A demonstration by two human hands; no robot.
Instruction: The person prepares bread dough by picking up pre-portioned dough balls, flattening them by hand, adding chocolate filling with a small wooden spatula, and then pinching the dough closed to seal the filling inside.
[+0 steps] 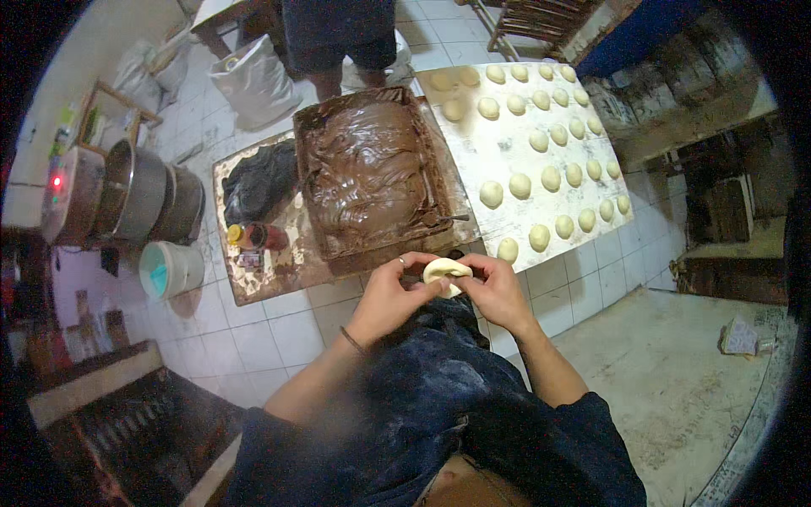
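Close in front of my body, a piece of pale dough (438, 269) is held up between my two hands, its rim folded around a hollow. My left hand (390, 296) pinches it from the left, with the thumb along its near edge. On the opposite side my right hand (500, 294) grips the dough with its fingers bent. What lies inside the fold, if anything, cannot be made out. Just beyond my hands is a large tray heaped with glossy brown chocolate paste (367, 169). A dark-handled utensil (448, 220) rests at the tray's near right corner.
Right of the tray, a floured board (498, 152) carries several rows of dough balls (519, 185). Left of it lie a black plastic bag (260, 179) and a yellow-capped jar (253, 236). A white bucket (182, 270) and metal pots (133, 190) stand farther left. Another person (338, 34) stands beyond the tray.
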